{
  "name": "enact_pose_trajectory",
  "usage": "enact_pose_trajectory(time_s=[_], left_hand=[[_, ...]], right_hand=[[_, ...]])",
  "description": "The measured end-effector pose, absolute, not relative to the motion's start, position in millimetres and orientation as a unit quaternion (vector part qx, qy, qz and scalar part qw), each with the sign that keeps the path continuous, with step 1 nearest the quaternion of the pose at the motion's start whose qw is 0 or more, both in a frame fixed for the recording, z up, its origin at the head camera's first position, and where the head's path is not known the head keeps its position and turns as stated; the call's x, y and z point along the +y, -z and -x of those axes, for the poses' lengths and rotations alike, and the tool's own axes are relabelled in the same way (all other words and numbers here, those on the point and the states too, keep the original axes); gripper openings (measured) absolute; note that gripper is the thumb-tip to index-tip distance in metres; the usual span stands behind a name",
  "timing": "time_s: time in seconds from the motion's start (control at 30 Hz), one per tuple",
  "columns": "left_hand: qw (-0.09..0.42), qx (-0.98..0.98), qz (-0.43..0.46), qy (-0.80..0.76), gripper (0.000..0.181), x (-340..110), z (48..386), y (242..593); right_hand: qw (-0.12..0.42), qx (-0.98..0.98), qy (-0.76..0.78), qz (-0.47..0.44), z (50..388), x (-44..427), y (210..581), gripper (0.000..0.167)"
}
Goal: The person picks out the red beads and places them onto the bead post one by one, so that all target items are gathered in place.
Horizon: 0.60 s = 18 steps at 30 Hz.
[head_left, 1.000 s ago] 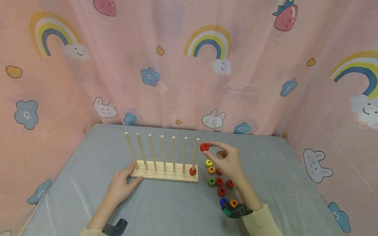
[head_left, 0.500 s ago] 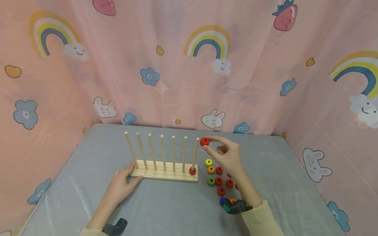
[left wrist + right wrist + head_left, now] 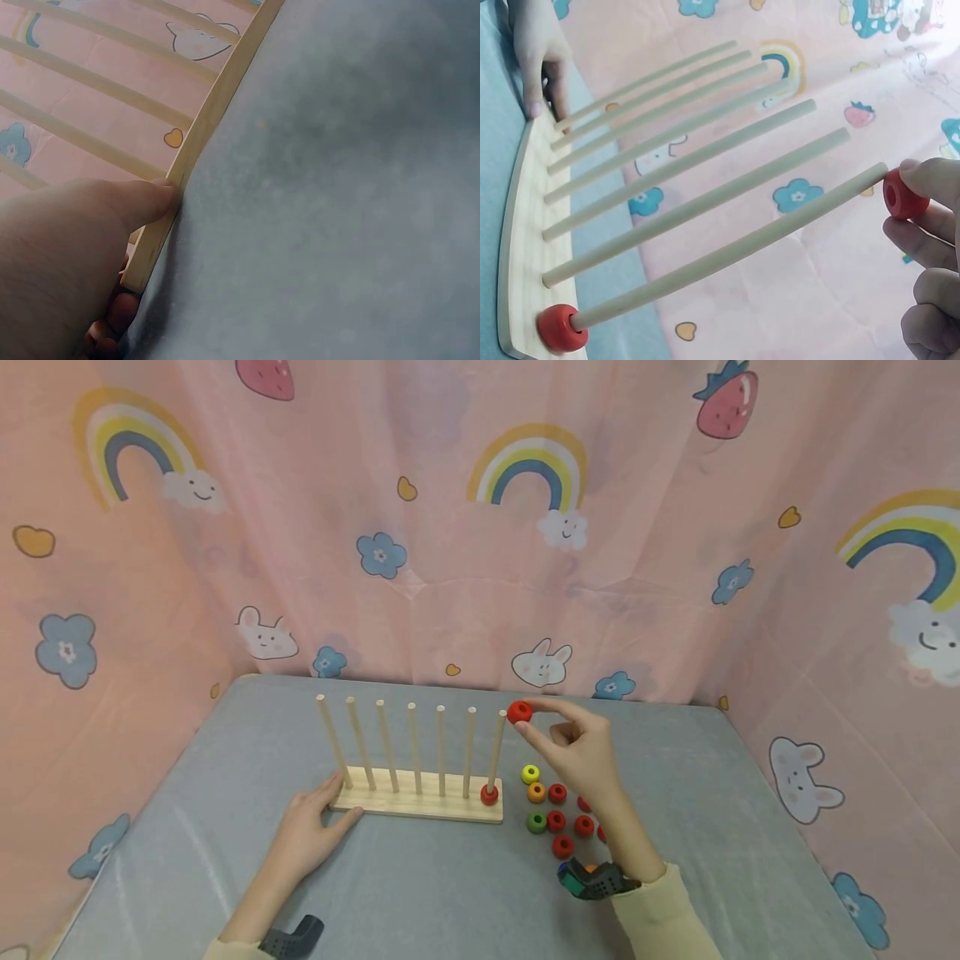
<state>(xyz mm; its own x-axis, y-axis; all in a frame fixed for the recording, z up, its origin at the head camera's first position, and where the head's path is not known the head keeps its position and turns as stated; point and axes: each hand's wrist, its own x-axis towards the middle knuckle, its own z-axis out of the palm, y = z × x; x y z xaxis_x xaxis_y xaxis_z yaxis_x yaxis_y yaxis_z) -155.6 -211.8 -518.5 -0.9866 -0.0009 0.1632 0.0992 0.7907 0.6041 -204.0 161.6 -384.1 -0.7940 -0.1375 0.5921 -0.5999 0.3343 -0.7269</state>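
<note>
1. The right hand [image 3: 579, 753] pinches a red bead [image 3: 519, 712] between thumb and forefinger at the tip of the right-end peg [image 3: 496, 752]; whether bead and peg touch, I cannot tell.
2. The left hand [image 3: 306, 833] grips the left end of the wooden pegboard [image 3: 420, 807], thumb on its near edge.
3. A second red bead [image 3: 489, 795] sits around the foot of that same peg.
4. On the counter [image 3: 420, 893], off the pegboard's right end, lie a yellow bead [image 3: 530, 774], an orange bead [image 3: 536, 792], a green bead [image 3: 536, 822] and loose red beads [image 3: 556, 821].
5. Beyond the counter's far edge hangs a pink curtain [image 3: 480, 610].
</note>
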Motion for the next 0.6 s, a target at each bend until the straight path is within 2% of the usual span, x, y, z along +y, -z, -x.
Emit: enact_pose_trajectory(time_s=[0.6], left_hand=[[0.067, -0.944, 0.023, 0.322, 0.072, -210.3, 154.4, 515.3]], right_hand=[[0.231, -0.793, -0.511, -0.238, 208.1, 160.5, 380.2, 0.032]])
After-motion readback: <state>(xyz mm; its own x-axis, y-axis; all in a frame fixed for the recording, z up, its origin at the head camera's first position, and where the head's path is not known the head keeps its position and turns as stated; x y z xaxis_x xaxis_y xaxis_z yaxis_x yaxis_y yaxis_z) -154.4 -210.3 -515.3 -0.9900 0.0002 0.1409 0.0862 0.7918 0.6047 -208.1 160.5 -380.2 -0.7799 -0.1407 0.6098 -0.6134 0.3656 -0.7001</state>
